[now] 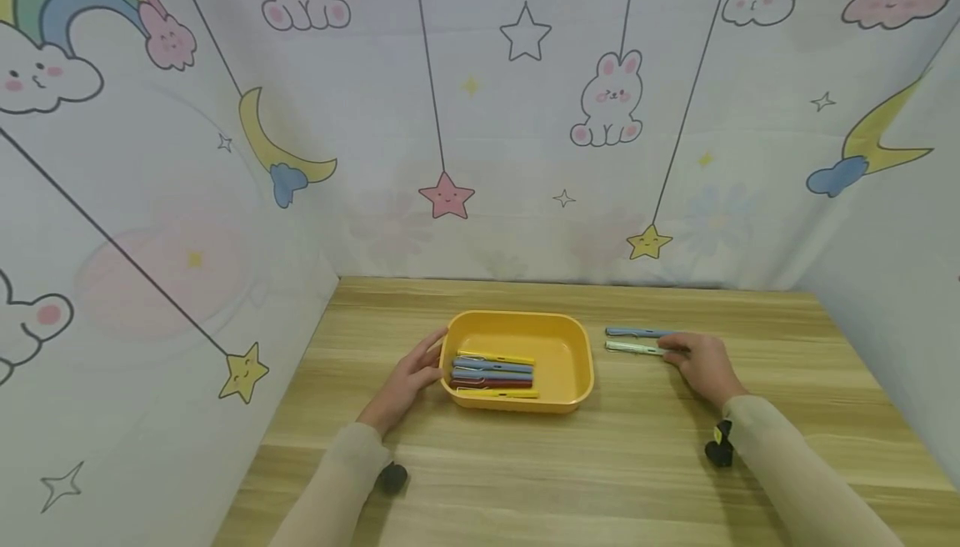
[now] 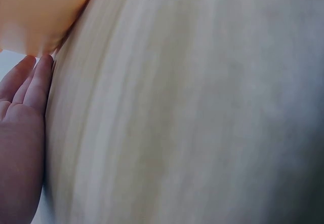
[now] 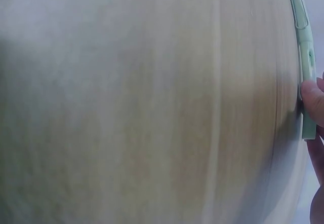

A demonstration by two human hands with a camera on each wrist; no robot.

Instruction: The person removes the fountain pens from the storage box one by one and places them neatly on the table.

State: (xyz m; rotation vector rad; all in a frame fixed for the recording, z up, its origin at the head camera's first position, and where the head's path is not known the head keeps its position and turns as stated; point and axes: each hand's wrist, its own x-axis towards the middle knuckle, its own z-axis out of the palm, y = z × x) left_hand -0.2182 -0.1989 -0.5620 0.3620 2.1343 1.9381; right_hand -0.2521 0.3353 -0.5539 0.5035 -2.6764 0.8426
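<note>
The left hand [image 1: 403, 382] touches the yellow tray [image 1: 564, 368] at nine o'clock, fingers spread loosely; at three o'clock, the right hand [image 1: 703, 365] pinches the mint-green fountain pen [image 1: 632, 348] narrowly.

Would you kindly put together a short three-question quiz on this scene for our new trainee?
1. True or false: the left hand is beside the tray.
2. Which pen does the right hand pinch? (a) yellow (b) green (c) dark red
3. Fill in: outside the tray, the ____ pen lies farther from the head camera than the other one.

Key:
1. True.
2. (b), the green pen.
3. Blue: the blue pen lies just beyond the green one.
</note>
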